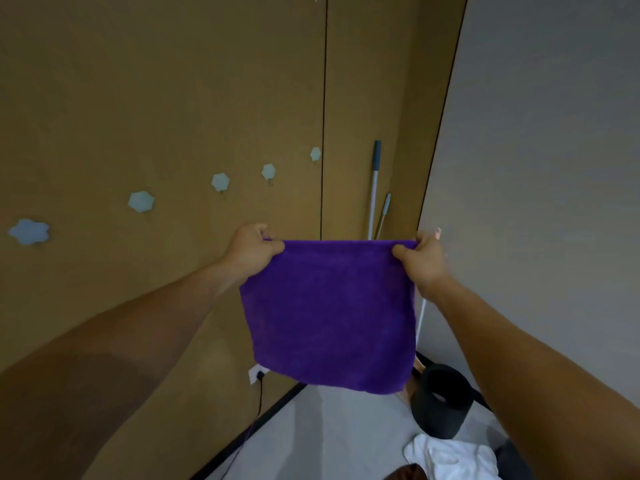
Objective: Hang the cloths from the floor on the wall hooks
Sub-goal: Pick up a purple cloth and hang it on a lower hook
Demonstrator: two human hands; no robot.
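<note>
Left hand (251,252) and right hand (424,261) each pinch a top corner of the purple cloth (329,313), spread in mid-air right of the wall hooks (220,182); bring one corner onto a hook.

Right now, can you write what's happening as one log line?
step: holding up purple cloth | left hand: pinches top corner | right hand: pinches other corner | hooks: bare | white cloth: not hung

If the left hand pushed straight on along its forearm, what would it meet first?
Likely the brown wall near its vertical seam; nothing shows nearer ahead of the left hand, though depth is unclear.
</note>
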